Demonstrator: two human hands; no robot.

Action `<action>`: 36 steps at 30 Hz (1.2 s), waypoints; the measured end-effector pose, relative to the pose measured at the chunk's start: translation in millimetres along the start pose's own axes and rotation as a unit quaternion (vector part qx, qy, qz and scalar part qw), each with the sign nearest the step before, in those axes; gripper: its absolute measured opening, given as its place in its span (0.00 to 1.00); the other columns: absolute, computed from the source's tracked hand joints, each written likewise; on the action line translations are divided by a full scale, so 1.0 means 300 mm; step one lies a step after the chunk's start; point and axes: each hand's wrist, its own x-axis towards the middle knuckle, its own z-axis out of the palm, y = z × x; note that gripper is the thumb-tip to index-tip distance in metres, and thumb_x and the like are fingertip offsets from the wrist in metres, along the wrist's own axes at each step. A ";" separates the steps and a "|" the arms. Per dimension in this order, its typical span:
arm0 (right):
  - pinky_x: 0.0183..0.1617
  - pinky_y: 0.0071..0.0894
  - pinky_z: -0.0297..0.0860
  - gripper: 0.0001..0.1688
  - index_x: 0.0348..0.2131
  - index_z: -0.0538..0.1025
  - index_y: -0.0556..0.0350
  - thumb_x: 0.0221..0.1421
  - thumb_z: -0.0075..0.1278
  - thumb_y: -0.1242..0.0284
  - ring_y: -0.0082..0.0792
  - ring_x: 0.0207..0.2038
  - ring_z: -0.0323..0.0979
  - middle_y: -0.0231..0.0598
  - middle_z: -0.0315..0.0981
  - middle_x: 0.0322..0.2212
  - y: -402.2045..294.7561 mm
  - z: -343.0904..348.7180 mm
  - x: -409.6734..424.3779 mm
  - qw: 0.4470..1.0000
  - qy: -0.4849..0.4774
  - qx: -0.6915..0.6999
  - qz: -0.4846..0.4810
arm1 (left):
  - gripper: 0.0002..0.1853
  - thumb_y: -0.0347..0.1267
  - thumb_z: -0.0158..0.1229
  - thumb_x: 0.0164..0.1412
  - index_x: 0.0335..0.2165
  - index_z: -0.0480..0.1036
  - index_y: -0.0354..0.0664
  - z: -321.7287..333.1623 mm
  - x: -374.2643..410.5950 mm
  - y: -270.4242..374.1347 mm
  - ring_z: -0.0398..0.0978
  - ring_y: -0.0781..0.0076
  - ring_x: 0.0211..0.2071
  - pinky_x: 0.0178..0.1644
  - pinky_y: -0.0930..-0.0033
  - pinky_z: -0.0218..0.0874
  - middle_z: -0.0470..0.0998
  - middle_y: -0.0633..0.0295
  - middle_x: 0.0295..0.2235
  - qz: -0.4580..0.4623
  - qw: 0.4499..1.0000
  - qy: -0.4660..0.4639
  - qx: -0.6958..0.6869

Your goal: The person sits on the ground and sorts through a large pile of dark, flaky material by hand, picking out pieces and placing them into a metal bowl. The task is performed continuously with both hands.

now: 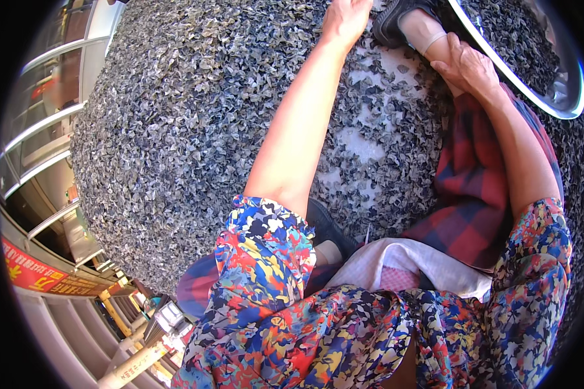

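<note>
Dark curled pieces that look like dried wood ear fungus (185, 112) cover the ground around me. My left hand (348, 22) reaches forward over them; the picture's top edge cuts off its fingertips, so whatever they touch is hidden. My right hand (469, 63) rests on my right lower leg (440, 48), just above a pale sock, thumb apart from the fingers. Beside that leg is a large basin with a bright, shiny rim (576, 111), and more fungus (520, 44) lies within it. Between my legs the layer thins and pale ground (362, 146) shows through.
One black shoe (389, 24) lies near my left hand, another (326, 219) below my left forearm. Checked trousers (472, 170) spread over the fungus. Leftward stand a framed glass front (53, 92), a red banner with writing (34, 272) and a pale pole (134, 367).
</note>
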 end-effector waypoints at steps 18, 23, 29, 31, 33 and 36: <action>0.38 0.47 0.72 0.37 0.46 0.63 0.61 0.48 0.53 0.52 0.55 0.34 0.75 0.58 0.73 0.31 -0.010 -0.004 -0.012 0.999 0.042 0.002 -0.014 | 0.28 0.35 0.55 0.53 0.53 0.64 0.40 0.375 -0.613 0.055 0.52 0.57 0.61 0.61 0.48 0.42 0.55 0.51 0.60 -0.079 0.941 0.201 0.259; 0.41 0.46 0.70 0.42 0.52 0.60 0.63 0.49 0.52 0.51 0.55 0.38 0.73 0.59 0.71 0.36 -0.026 -0.010 -0.003 1.000 -0.021 0.011 -0.003 | 0.29 0.37 0.56 0.53 0.53 0.63 0.40 0.284 -0.582 -0.028 0.55 0.54 0.60 0.57 0.51 0.44 0.57 0.48 0.59 -0.199 0.946 0.172 0.192; 0.34 0.47 0.71 0.35 0.44 0.61 0.60 0.48 0.55 0.54 0.52 0.31 0.75 0.53 0.71 0.29 -0.041 -0.036 -0.030 1.000 0.026 -0.005 -0.007 | 0.18 0.28 0.55 0.50 0.43 0.71 0.41 0.192 -0.354 -0.033 0.71 0.57 0.42 0.46 0.59 0.59 0.75 0.54 0.40 -0.097 0.967 0.208 0.106; 0.35 0.47 0.71 0.35 0.44 0.61 0.60 0.48 0.55 0.54 0.53 0.32 0.75 0.54 0.71 0.30 -0.049 -0.042 -0.031 1.000 0.018 0.003 -0.004 | 0.18 0.28 0.51 0.53 0.45 0.72 0.44 0.168 -0.248 -0.058 0.68 0.61 0.48 0.52 0.61 0.58 0.73 0.56 0.44 -0.017 0.965 0.214 0.150; 0.36 0.48 0.71 0.36 0.46 0.61 0.61 0.48 0.55 0.54 0.54 0.33 0.75 0.55 0.71 0.32 -0.059 -0.053 -0.029 1.000 0.000 0.001 0.015 | 0.23 0.25 0.48 0.52 0.49 0.69 0.46 0.175 -0.129 -0.071 0.62 0.60 0.55 0.58 0.58 0.52 0.68 0.55 0.52 0.004 0.969 0.141 0.201; 0.38 0.48 0.71 0.38 0.49 0.61 0.63 0.49 0.54 0.55 0.54 0.34 0.75 0.57 0.71 0.34 -0.059 -0.054 -0.032 1.000 -0.001 -0.003 0.020 | 0.30 0.26 0.47 0.50 0.55 0.63 0.50 0.166 -0.009 -0.077 0.53 0.57 0.61 0.62 0.49 0.43 0.57 0.55 0.60 0.042 0.942 0.038 0.330</action>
